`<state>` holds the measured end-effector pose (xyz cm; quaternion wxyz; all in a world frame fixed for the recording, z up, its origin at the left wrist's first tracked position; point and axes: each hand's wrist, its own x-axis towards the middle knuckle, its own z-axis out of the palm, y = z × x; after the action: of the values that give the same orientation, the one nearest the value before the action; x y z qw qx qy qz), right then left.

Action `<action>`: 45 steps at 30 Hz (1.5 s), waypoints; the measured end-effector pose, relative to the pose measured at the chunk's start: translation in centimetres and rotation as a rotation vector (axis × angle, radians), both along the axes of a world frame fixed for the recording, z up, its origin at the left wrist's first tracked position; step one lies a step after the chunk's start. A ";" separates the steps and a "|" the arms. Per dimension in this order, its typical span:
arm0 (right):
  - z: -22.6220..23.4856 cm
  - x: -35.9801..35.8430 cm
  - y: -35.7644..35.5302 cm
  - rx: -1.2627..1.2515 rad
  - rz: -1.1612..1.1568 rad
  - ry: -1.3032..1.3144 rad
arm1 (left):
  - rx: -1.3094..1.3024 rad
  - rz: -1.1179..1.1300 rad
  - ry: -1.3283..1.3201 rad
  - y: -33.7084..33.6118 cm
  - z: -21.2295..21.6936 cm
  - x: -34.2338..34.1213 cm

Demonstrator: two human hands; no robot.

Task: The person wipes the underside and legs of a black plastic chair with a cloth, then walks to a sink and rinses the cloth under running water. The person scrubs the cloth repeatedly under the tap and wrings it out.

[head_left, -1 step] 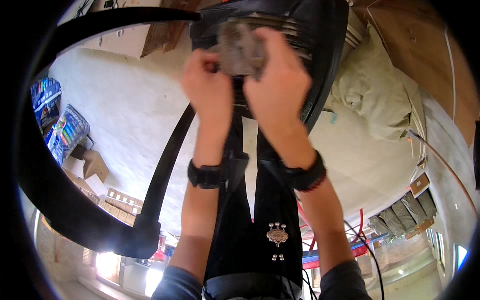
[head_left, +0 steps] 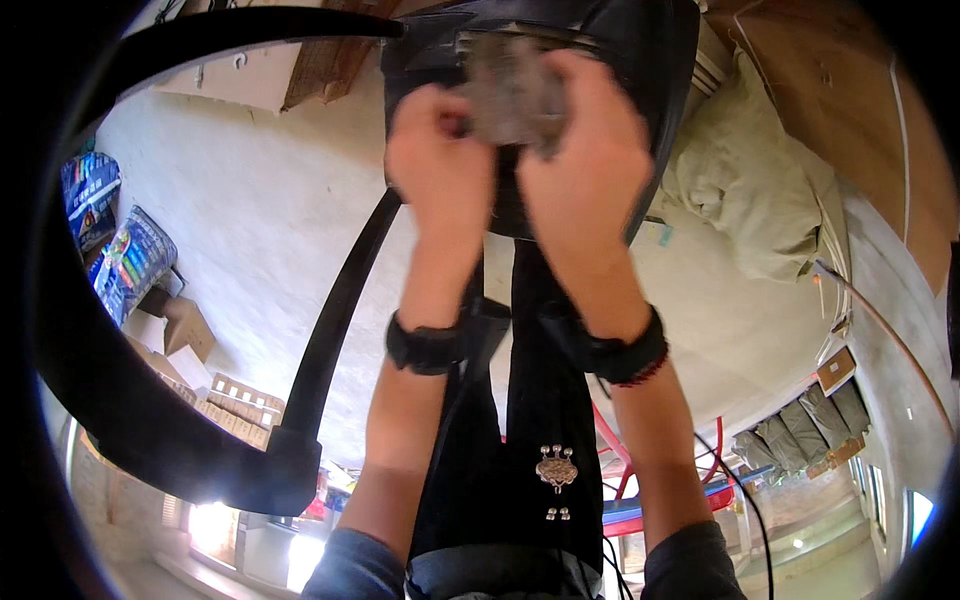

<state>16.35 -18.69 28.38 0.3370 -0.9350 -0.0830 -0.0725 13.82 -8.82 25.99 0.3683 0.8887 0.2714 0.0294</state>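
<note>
Pale, rough concrete fills the room behind everything, with one big black chair (head_left: pixel 540 110) held up in the middle of the view.

Nearest, below the chair, two dark blue sleeves come in from the bottom edge, cut off there. Each wrist wears one black band, so two bands; the right one also has a thin red string. Between the arms hangs smooth black cloth with one small silver ornament (head_left: pixel 556 467) and two tiny studs under it.

Up at the chair's dark, shiny underside, the left hand (head_left: pixel 440 165) and the right hand (head_left: pixel 585 170) both pinch one grey, crumpled, fuzzy lump (head_left: pixel 515 90), fingers pressed tight on its two sides. It is blurry, so what it is made of is hard to tell.

Left of the chair, one long curved black bar (head_left: pixel 330 330) sweeps down to a thick black arc. Farther left lie brown cardboard boxes (head_left: pixel 175 325) and two blue printed bags (head_left: pixel 130 260). Right of the chair slumps one soft beige sack (head_left: pixel 760 200).
</note>
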 end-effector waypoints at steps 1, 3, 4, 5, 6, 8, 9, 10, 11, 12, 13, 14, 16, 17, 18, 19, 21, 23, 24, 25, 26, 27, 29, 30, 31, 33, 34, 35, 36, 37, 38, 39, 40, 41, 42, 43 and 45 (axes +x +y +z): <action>0.2 0.3 -1.1 -0.047 -0.072 0.060 | -0.018 -0.059 -0.032 -1.3 0.1 0.3; -0.2 0.7 -2.5 -0.211 -0.182 0.160 | -0.054 -0.096 0.006 -4.0 -0.3 1.6; -0.9 0.6 -2.4 -0.247 -0.162 0.114 | -0.069 -0.070 0.084 -4.8 -0.9 2.1; -1.5 0.5 -2.2 -0.285 -0.152 0.074 | -0.123 -0.015 0.129 -4.9 -1.2 2.5; -1.8 0.4 -2.0 -0.321 -0.142 0.035 | -0.099 -0.022 0.149 -4.8 -1.3 2.5; -2.0 0.2 -1.9 -0.287 -0.152 0.053 | -0.049 -0.038 0.195 -4.2 -1.1 2.4; -2.4 0.0 -1.6 -0.266 -0.139 0.033 | -0.045 -0.022 0.211 -3.7 -1.4 2.4; -2.8 -0.1 -1.3 -0.245 -0.126 0.013 | -0.006 -0.020 0.283 -3.0 -1.4 2.5; -3.3 0.1 -0.8 -0.190 -0.111 -0.030 | -0.016 -0.010 0.298 -2.4 -1.2 2.6; -3.5 0.2 -0.3 -0.164 -0.100 -0.005 | -0.025 -0.001 0.314 -1.9 -1.0 2.5; -3.7 0.3 0.1 -0.137 -0.089 0.020 | -0.003 0.016 0.231 -1.5 -1.4 2.1; -3.8 0.3 0.8 -0.103 -0.073 0.045 | 0.036 0.036 0.180 -0.9 -1.7 1.5; -4.0 0.4 1.5 -0.001 0.021 0.197 | 0.102 0.062 0.067 -0.1 -2.3 0.6; -4.3 0.3 2.1 0.020 0.076 0.347 | 0.217 0.105 0.047 0.4 -2.7 -0.1; -4.6 0.3 2.5 0.036 0.124 0.494 | 0.167 0.137 0.102 1.0 -2.2 -0.2; -4.6 0.0 3.0 0.065 0.145 0.481 | 0.116 0.167 0.157 1.6 -1.3 -0.7; -3.2 -1.4 3.9 0.132 0.195 0.451 | 0.043 0.203 0.158 1.9 -0.1 -2.1; -0.7 -2.4 2.6 0.173 0.176 0.359 | -0.025 0.194 0.042 1.7 0.9 -3.3; 0.1 -3.1 1.5 0.189 0.168 0.317 | -0.043 0.139 0.057 1.2 1.4 -3.8; 0.5 -3.8 0.1 0.205 0.123 0.321 | -0.063 0.083 0.072 0.3 2.0 -4.2; 0.8 -4.2 -1.5 0.220 0.081 0.317 | -0.083 0.030 0.078 -0.9 2.2 -4.3; 1.3 -4.8 -2.8 0.155 0.019 0.325 | -0.058 -0.024 0.075 -2.0 2.0 -4.7; 1.1 -5.7 -4.9 0.016 -0.041 0.276 | -0.016 -0.126 0.132 -4.2 1.0 -5.4; 0.3 -6.2 -5.2 -0.038 -0.023 0.206 | -0.018 -0.122 0.158 -5.2 0.4 -5.3; -0.7 -6.9 -5.5 -0.090 -0.004 0.135 | -0.005 -0.094 0.167 -5.9 0.3 -5.3; -1.8 -7.3 -4.8 -0.169 -0.009 0.012 | 0.010 -0.056 0.193 -6.2 -0.1 -5.0; -2.2 -7.3 -4.5 -0.163 -0.033 0.031 | 0.009 -0.040 0.211 -6.1 -0.3 -4.5; -1.9 -7.0 -3.9 -0.155 -0.057 0.055 | 0.010 -0.025 0.234 -5.9 -0.4 -4.2; -1.8 -6.9 -3.5 -0.147 -0.081 0.078 | 0.031 -0.053 0.234 -5.5 -0.6 -4.2; -1.8 -7.0 -3.4 -0.151 -0.074 0.097 | 0.052 -0.083 0.234 -5.1 -1.0 -4.2; -1.9 -6.9 -3.3 -0.156 -0.064 0.111 | 0.071 -0.109 0.230 -4.9 -1.1 -4.0; -1.9 -6.8 -3.3 -0.162 -0.055 0.124 | 0.107 -0.123 0.209 -4.8 -1.0 -4.0; -1.8 -6.7 -3.1 -0.167 -0.056 0.134 | 0.142 -0.136 0.188 -4.7 -1.0 -3.9; -1.5 -6.6 -2.9 -0.177 -0.060 0.146 | 0.173 -0.153 0.169 -4.7 -0.9 -3.9; -1.4 -6.6 -2.7 -0.187 -0.064 0.158 | 0.177 -0.159 0.168 -4.5 -1.0 -3.9; -1.5 -6.6 -2.6 -0.204 -0.067 0.143 | 0.181 -0.163 0.167 -4.3 -1.2 -3.8; -1.7 -6.4 -2.4 -0.230 -0.068 0.114 | 0.191 -0.167 0.175 -4.2 -1.2 -3.8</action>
<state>9.92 -21.13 26.64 0.2293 -0.9723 -0.0396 -0.0207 10.03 -13.02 24.76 0.2581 0.9384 0.2234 -0.0530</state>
